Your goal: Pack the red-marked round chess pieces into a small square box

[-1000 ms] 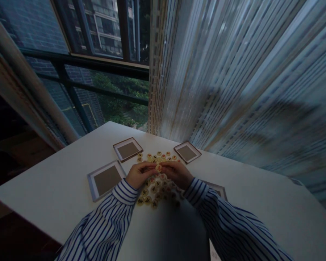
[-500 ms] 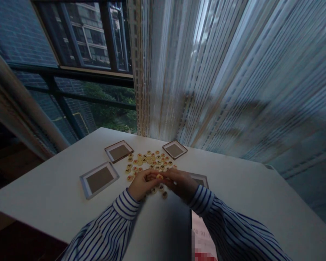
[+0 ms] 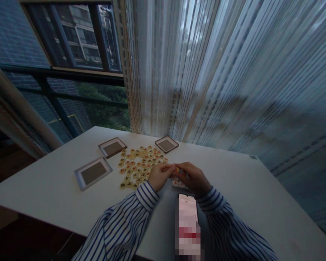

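Round wooden Chinese chess pieces (image 3: pixel 134 169) with red and black characters lie spread over the table, just left of my hands. My left hand (image 3: pixel 161 175) is closed, its thumb and fingers pinched at a small Chinese chess piece (image 3: pixel 177 169). Closed fingers of my right hand (image 3: pixel 194 177) meet it from the other side, so the piece sits between both sets of fingertips. Under my right hand a shallow box (image 3: pixel 178 184) shows a few pieces with red characters along its near edge; the rest of it is hidden by the hand.
Three shallow framed boxes stand about: one at the left (image 3: pixel 93 172), one at the back left (image 3: pixel 112 147) and one at the back (image 3: pixel 166 144). A lit phone (image 3: pixel 187 206) lies in front of my hands. Sheer curtains (image 3: pixel 206 72) hang behind the white table (image 3: pixel 247 203).
Both hands have moved right, from in front of the scattered pieces to over the box, with a piece at the fingertips. The view has turned slightly, and more of the phone shows.
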`<act>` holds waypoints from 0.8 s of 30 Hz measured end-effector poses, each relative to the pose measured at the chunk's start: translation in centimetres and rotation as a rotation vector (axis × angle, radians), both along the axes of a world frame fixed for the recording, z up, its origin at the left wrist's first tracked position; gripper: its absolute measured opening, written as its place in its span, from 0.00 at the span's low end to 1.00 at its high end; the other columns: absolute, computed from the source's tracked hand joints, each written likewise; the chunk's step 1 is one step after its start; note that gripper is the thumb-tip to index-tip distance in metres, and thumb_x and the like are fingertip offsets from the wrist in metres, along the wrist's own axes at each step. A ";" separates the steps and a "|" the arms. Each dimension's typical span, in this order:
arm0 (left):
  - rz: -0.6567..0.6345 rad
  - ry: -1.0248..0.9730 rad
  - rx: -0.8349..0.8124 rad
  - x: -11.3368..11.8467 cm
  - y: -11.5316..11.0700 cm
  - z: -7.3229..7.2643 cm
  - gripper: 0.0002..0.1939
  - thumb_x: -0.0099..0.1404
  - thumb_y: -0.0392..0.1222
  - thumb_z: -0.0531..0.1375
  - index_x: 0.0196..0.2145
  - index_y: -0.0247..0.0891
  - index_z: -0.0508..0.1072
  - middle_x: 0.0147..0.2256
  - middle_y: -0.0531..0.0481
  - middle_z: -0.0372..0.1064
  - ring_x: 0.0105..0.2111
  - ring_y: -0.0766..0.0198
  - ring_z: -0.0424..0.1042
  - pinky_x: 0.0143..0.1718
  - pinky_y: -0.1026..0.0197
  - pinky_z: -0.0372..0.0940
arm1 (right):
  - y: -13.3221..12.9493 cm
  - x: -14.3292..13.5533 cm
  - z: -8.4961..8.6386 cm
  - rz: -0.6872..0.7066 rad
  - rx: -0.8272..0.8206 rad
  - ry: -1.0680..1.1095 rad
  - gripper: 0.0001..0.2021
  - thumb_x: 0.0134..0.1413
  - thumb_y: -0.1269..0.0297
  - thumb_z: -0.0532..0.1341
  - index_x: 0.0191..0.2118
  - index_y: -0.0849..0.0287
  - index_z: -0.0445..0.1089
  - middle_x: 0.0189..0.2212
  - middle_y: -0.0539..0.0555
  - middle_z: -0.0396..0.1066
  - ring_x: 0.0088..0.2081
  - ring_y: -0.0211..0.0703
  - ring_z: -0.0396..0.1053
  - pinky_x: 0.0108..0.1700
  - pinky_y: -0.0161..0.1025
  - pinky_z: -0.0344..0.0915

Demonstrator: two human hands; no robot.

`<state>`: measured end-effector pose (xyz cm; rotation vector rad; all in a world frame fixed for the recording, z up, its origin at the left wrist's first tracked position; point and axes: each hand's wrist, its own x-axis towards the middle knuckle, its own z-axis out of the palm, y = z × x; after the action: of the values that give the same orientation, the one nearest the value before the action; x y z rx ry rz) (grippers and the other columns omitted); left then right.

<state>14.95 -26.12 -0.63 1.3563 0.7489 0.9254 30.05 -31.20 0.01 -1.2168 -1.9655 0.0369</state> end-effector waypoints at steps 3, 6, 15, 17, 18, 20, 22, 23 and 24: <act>-0.028 0.032 0.037 1.0 -0.4 -0.2 0.23 0.48 0.58 0.61 0.28 0.32 0.76 0.25 0.47 0.74 0.24 0.64 0.70 0.27 0.62 0.66 | -0.9 0.7 -0.3 -0.025 0.005 -0.003 0.13 0.54 0.63 0.57 0.45 0.59 0.69 0.35 0.56 0.72 0.29 0.36 0.67 0.35 0.35 0.67; -0.058 0.078 0.087 1.3 -0.6 -0.5 0.20 0.52 0.56 0.59 0.27 0.33 0.77 0.24 0.48 0.74 0.24 0.64 0.70 0.27 0.62 0.66 | -1.2 1.2 -1.0 -0.036 0.016 0.013 0.11 0.54 0.64 0.56 0.43 0.58 0.70 0.33 0.55 0.73 0.27 0.35 0.67 0.34 0.35 0.67; 0.127 0.445 0.630 1.1 0.3 -4.1 0.13 0.60 0.41 0.53 0.37 0.33 0.75 0.35 0.42 0.75 0.35 0.59 0.72 0.40 0.56 0.65 | -1.5 3.3 -4.0 -0.234 0.038 0.134 0.13 0.52 0.61 0.57 0.41 0.61 0.71 0.19 0.49 0.68 0.18 0.34 0.63 0.25 0.32 0.64; 0.094 0.526 0.794 1.1 0.5 -4.8 0.14 0.60 0.40 0.54 0.39 0.32 0.74 0.38 0.40 0.74 0.40 0.55 0.71 0.43 0.52 0.64 | -1.6 3.7 -4.0 -0.273 0.044 0.155 0.12 0.52 0.61 0.57 0.40 0.60 0.71 0.20 0.49 0.69 0.18 0.34 0.62 0.25 0.33 0.63; 0.072 0.559 0.866 1.1 0.5 -5.1 0.15 0.59 0.41 0.56 0.41 0.32 0.73 0.40 0.39 0.73 0.42 0.54 0.70 0.45 0.50 0.64 | -1.6 3.8 -4.0 -0.282 0.045 0.156 0.12 0.51 0.60 0.57 0.39 0.60 0.70 0.22 0.50 0.70 0.19 0.33 0.62 0.25 0.33 0.63; 0.029 0.609 0.966 0.9 0.7 -5.7 0.19 0.56 0.42 0.59 0.45 0.33 0.71 0.44 0.38 0.70 0.45 0.51 0.68 0.47 0.48 0.63 | -1.5 4.1 -4.1 -0.291 0.057 0.146 0.11 0.51 0.61 0.57 0.38 0.60 0.70 0.24 0.51 0.70 0.21 0.34 0.63 0.26 0.34 0.63; -0.012 0.641 1.010 0.6 0.9 -6.2 0.23 0.53 0.44 0.62 0.47 0.34 0.69 0.46 0.37 0.68 0.46 0.50 0.67 0.47 0.47 0.63 | -1.3 4.3 -4.3 -0.286 0.081 0.126 0.10 0.51 0.61 0.58 0.37 0.61 0.69 0.25 0.52 0.70 0.22 0.34 0.63 0.27 0.34 0.63; -0.033 0.653 1.017 0.4 1.1 -6.5 0.25 0.52 0.44 0.63 0.47 0.35 0.69 0.47 0.36 0.67 0.47 0.50 0.67 0.47 0.47 0.63 | -1.2 4.4 -4.4 -0.280 0.090 0.114 0.10 0.51 0.62 0.57 0.37 0.61 0.69 0.25 0.52 0.69 0.22 0.34 0.63 0.27 0.34 0.63; -0.050 0.663 1.019 0.2 1.2 -6.8 0.25 0.51 0.44 0.64 0.48 0.35 0.69 0.48 0.36 0.67 0.47 0.49 0.67 0.47 0.47 0.63 | -1.1 4.5 -4.5 -0.277 0.096 0.103 0.09 0.51 0.62 0.57 0.36 0.60 0.69 0.25 0.52 0.69 0.22 0.34 0.63 0.27 0.34 0.63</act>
<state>15.19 -24.89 -7.43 2.6483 0.7349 0.8342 34.57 -32.28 -4.53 -1.3839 -1.6774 -0.1316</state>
